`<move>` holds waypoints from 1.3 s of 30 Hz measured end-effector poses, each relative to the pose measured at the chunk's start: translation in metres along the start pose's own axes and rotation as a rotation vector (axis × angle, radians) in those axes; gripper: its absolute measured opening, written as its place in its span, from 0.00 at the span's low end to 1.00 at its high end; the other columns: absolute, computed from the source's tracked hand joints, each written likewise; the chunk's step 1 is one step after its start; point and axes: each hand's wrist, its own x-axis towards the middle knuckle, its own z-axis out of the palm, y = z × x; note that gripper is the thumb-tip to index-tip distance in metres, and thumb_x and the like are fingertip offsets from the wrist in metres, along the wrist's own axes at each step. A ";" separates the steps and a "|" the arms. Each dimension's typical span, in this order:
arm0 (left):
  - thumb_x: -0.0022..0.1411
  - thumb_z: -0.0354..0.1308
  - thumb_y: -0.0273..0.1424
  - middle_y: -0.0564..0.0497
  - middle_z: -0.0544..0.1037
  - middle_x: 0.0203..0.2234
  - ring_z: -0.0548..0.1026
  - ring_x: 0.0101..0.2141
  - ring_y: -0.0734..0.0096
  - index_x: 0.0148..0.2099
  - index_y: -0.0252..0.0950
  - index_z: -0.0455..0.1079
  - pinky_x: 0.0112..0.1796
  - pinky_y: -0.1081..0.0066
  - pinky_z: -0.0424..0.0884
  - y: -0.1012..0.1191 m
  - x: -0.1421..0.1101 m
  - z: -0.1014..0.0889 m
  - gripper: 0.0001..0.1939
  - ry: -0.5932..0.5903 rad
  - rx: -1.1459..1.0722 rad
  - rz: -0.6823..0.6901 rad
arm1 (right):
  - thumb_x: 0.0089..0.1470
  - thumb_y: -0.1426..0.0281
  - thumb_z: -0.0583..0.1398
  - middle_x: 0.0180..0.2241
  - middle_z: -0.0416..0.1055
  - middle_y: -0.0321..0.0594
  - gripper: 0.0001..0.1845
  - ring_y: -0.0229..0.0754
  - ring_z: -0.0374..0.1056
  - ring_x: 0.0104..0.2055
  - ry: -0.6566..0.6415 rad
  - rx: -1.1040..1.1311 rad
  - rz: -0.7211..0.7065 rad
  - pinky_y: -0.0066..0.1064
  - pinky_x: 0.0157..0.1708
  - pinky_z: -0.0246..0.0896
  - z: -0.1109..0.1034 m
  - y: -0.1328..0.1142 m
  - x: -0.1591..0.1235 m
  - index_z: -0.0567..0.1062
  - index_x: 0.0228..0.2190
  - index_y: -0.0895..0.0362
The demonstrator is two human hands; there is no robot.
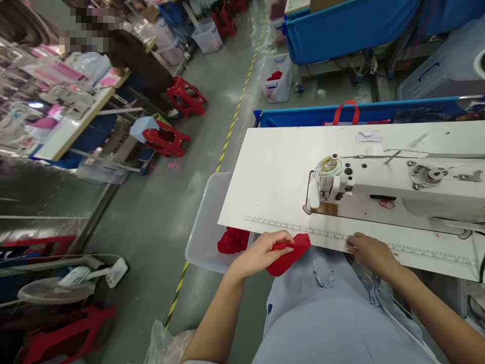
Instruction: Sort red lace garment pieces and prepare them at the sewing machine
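Observation:
My left hand (271,250) pinches a folded piece of red fabric (290,258) at the front edge of the white sewing table (273,172). The cloth hangs partly below the edge, over my lap. Fingers curled, my right hand (369,251) rests by the same edge, farther right; whatever its fingertips hold, if anything, is hidden. A measuring tape strip (295,225) runs along the table front between the hands and the sewing machine (379,177). More red fabric (234,240) lies in a clear plastic bin (206,227) below the table's left end.
A red scissors-like loop (387,204) lies beneath the machine arm. Behind the table hangs a blue cloth trough (295,117). Across the taped aisle, a person (140,60) stands by another workbench with red stools (185,96). A fan (56,289) is at lower left.

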 end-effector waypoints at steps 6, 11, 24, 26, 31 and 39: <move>0.64 0.54 0.36 0.53 0.75 0.30 0.69 0.31 0.72 0.36 0.37 0.71 0.34 0.73 0.64 0.026 0.030 0.019 0.10 -0.108 0.006 0.069 | 0.62 0.59 0.53 0.33 0.77 0.41 0.16 0.41 0.67 0.30 0.099 0.679 -0.347 0.31 0.33 0.63 -0.020 -0.031 -0.024 0.77 0.40 0.54; 0.59 0.60 0.45 0.53 0.73 0.27 0.67 0.28 0.74 0.33 0.35 0.69 0.30 0.74 0.62 0.022 0.050 0.028 0.17 0.041 -0.256 -0.049 | 0.60 0.50 0.52 0.27 0.75 0.40 0.25 0.44 0.69 0.31 0.261 0.747 -0.086 0.32 0.33 0.64 -0.001 0.029 -0.064 0.75 0.26 0.53; 0.61 0.58 0.39 0.50 0.76 0.32 0.72 0.32 0.70 0.36 0.35 0.71 0.33 0.72 0.65 0.043 0.072 0.071 0.11 -0.113 -0.283 -0.013 | 0.53 0.53 0.60 0.48 0.76 0.46 0.27 0.41 0.67 0.26 0.415 0.758 0.009 0.37 0.30 0.64 -0.023 0.018 -0.063 0.73 0.53 0.48; 0.62 0.56 0.35 0.50 0.76 0.36 0.72 0.37 0.68 0.40 0.37 0.71 0.38 0.70 0.66 0.050 0.073 0.075 0.08 -0.077 -0.162 0.099 | 0.52 0.57 0.62 0.41 0.78 0.41 0.23 0.43 0.70 0.32 0.252 0.889 -0.111 0.34 0.32 0.65 -0.049 -0.007 -0.042 0.75 0.49 0.50; 0.56 0.62 0.35 0.51 0.74 0.38 0.71 0.35 0.67 0.51 0.39 0.66 0.37 0.69 0.65 0.042 0.071 0.066 0.21 0.135 0.121 0.060 | 0.50 0.56 0.60 0.26 0.74 0.39 0.16 0.42 0.68 0.29 0.241 1.072 -0.109 0.32 0.28 0.63 -0.062 -0.013 -0.016 0.76 0.28 0.56; 0.58 0.56 0.33 0.57 0.69 0.22 0.64 0.25 0.74 0.31 0.37 0.68 0.28 0.72 0.58 0.008 0.063 0.057 0.05 0.243 0.011 -0.014 | 0.40 0.45 0.67 0.21 0.65 0.33 0.26 0.37 0.60 0.24 0.173 1.119 -0.034 0.29 0.23 0.58 -0.064 0.003 -0.017 0.69 0.25 0.54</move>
